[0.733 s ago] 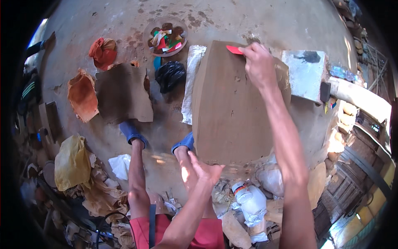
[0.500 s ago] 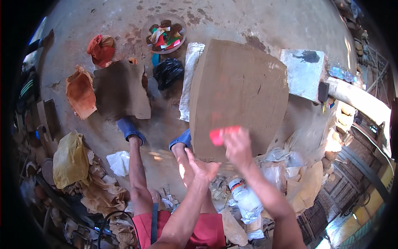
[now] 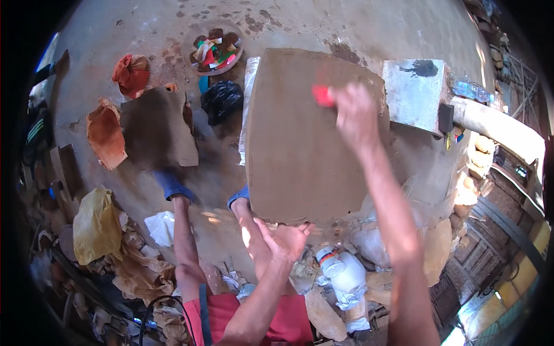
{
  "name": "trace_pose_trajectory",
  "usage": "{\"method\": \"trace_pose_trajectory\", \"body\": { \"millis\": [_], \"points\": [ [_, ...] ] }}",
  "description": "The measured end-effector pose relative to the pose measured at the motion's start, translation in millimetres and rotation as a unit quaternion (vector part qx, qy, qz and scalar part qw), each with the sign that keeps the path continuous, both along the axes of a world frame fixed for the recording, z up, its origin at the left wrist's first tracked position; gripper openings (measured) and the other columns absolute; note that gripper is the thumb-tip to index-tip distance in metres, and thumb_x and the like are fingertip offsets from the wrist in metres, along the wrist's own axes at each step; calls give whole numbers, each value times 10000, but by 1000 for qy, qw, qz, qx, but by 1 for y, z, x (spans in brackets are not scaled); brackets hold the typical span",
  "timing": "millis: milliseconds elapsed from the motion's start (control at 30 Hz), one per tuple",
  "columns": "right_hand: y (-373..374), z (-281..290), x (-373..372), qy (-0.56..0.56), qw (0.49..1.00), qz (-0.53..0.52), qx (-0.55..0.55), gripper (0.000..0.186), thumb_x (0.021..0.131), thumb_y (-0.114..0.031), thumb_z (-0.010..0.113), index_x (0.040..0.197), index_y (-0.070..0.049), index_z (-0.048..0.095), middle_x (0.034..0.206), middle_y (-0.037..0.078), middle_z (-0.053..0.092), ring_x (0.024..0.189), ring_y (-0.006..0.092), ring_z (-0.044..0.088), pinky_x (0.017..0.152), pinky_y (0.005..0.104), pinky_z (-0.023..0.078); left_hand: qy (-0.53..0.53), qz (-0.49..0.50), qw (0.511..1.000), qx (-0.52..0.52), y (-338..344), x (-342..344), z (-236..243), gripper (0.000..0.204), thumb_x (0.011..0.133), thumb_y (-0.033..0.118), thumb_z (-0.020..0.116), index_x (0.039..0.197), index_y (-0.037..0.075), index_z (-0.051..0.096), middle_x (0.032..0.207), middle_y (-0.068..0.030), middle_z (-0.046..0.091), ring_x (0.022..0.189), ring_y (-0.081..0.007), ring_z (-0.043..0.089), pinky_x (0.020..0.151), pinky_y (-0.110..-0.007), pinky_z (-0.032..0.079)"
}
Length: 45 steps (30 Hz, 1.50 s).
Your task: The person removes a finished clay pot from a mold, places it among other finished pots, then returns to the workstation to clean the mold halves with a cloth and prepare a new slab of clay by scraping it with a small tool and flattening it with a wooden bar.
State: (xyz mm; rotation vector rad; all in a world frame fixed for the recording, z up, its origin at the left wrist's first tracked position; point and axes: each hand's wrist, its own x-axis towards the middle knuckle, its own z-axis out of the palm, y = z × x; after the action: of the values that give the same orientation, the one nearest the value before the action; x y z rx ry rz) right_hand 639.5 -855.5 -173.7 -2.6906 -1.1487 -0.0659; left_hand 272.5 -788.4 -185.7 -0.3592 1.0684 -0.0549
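Observation:
A broad slab of smooth brown clay (image 3: 306,167) lies in front of me, its surface faintly streaked. My right hand (image 3: 356,112) is closed round a small flat red scraper (image 3: 323,96), over the slab's far right part; motion blurs both a little. At the slab's near edge is my left hand (image 3: 283,239), palm up with thumb and fingers apart. Its fingertips are against or just under that edge; I cannot tell which. A white woven sack (image 3: 248,115) shows along the slab's left side.
Left of the slab are a black plastic bag (image 3: 222,102), a dark curved sheet (image 3: 161,127), an orange shard (image 3: 106,135) and a red cloth bundle (image 3: 131,75). A bowl of coloured scraps (image 3: 213,51) sits beyond. At right stands a pale block (image 3: 412,92); near me, a white jar (image 3: 340,271).
My right hand has swept the red scraper away from me, from the slab's near part to its far part. The left hand stays at the near edge.

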Motion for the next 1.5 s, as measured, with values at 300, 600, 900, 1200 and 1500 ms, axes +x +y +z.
{"method": "trace_pose_trajectory", "body": {
  "millis": [300,600,900,1200,1500],
  "points": [
    [-80,48,-246,199,980,-2,-21,327,862,-8,690,1171,-30,793,936,88,691,908,280,670,783,452,541,-13,93,996,-3,-8,14,2,1260,805,1003,591,1667,113,362,1643,-129,490,1408,-371,539,1094,-618,503],
    [-41,2,23,-10,1000,-12,25,266,849,-2,668,1084,-55,780,912,117,657,907,331,655,773,460,543,-20,-56,998,20,-42,14,16,1355,821,978,616,1696,30,203,1629,-219,480,1480,-476,490,1158,-657,485],
    [-113,46,-246,186,980,-62,44,265,878,-32,748,1137,-37,801,948,100,713,902,297,688,797,489,550,-32,-49,998,2,-44,21,13,1375,822,954,656,1701,9,183,1643,-305,412,1492,-478,468,1194,-607,456],
    [-90,15,67,7,999,-39,29,293,949,5,669,1183,-91,816,985,123,724,955,338,691,825,444,578,-6,-88,996,9,-53,22,16,1315,846,924,670,1665,-14,246,1511,-307,516,1369,-559,550,1160,-642,486],
    [-170,42,-267,121,983,-141,-2,271,867,-15,755,1120,-80,829,1043,56,752,1053,260,720,926,462,543,-11,-73,997,-13,-51,15,11,1491,827,932,681,1674,-38,-71,1665,-363,130,1493,-595,377,1194,-655,456]
  ]
}}
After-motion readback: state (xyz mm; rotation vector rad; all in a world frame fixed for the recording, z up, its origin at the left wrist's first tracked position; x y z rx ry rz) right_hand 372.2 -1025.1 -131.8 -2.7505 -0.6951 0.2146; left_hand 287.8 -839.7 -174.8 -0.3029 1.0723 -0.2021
